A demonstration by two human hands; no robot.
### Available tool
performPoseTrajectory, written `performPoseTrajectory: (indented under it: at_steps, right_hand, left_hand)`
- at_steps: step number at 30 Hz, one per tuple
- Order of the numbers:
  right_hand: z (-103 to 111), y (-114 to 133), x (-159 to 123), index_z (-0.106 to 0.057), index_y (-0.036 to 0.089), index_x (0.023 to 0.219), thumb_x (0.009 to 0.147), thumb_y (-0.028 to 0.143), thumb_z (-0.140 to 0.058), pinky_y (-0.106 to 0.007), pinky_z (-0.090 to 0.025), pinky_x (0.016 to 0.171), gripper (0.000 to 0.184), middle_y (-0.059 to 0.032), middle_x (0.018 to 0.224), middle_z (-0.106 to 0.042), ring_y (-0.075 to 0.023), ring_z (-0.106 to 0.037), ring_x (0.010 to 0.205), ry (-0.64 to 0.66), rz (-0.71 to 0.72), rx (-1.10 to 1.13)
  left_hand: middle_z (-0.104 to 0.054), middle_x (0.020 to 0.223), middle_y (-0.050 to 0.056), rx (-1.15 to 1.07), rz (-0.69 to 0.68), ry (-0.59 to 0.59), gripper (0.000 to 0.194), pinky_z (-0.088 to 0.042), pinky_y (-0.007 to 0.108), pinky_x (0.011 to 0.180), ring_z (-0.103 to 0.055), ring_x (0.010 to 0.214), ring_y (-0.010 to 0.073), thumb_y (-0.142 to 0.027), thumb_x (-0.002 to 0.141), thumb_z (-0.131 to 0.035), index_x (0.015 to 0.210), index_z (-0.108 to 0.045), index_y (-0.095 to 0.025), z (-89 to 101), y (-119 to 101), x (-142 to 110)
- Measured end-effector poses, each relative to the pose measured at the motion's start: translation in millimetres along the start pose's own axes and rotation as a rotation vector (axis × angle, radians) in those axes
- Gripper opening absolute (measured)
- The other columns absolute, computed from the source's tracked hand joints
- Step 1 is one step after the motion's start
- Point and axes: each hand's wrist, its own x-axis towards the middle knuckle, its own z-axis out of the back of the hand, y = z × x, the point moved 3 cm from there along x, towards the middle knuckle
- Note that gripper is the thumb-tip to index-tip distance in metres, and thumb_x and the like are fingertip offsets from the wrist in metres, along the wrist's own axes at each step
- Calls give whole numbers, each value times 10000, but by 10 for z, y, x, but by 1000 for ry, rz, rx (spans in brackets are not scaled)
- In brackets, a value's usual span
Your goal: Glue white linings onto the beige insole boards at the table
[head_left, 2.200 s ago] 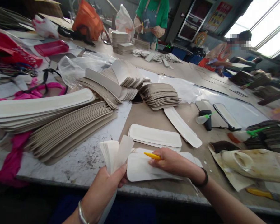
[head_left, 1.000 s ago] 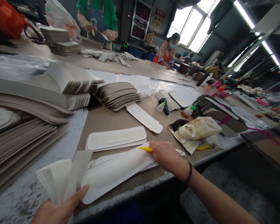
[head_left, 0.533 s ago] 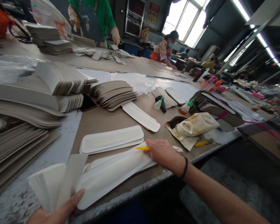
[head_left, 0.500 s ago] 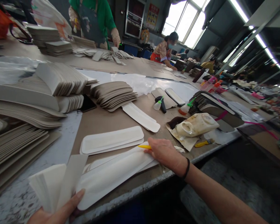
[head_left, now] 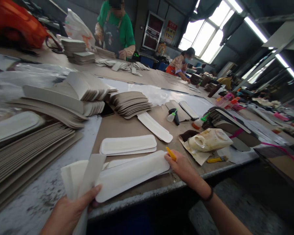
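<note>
My left hand [head_left: 72, 206] is closed around several thin white strips [head_left: 91, 173] that fan upward, its thumb touching the near end of a long white panel with rounded ends [head_left: 134, 174]. At that panel's far end is my right hand [head_left: 185, 168], fingers closed on a small yellow tool [head_left: 171, 153] and touching the panel's edge. The tool's exact kind is unclear, since the hand hides part of it. Under the long panel, other white pieces stick out. A pair of shorter white panels [head_left: 128, 145] lies just beyond, with narrower white pieces [head_left: 155, 127] behind them.
Grey-brown board stacks [head_left: 36, 160] crowd the left side. To the right lie a stained plastic container [head_left: 210, 140], a yellow-handled brush [head_left: 217, 160] and small green-tipped bottles [head_left: 171, 116]. A person in green [head_left: 117, 32] works across the table.
The view has shifted, so the table sits further right and more of the left shows. The yellow tool has turned from lying flat over the panel to pointing up at its far end.
</note>
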Motion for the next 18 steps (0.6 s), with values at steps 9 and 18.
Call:
performPoseTrajectory:
  at_steps: [9,18]
  right_hand:
    - [45,136,-145,-518,208,692,728,551,-578,-250,-344,455,350,40,568,-446,-119,-400,487,58,-109,404]
    - [-232,190,-353,-384,211,671,625,642,-677,-166,-186,372,523,111,474,-317,-35,-287,386,285,-363,830]
  left_hand:
    - [-563,561,-15,-273,-84,72,421,-375,219,510,-455,537,107,-460,518,-821,657,-618,-119,123,-48,-148]
    - [-655,691,26,-446,24,163,532,-509,248,577,-571,605,148,-320,416,-894,850,-663,-119,244,-79,-241]
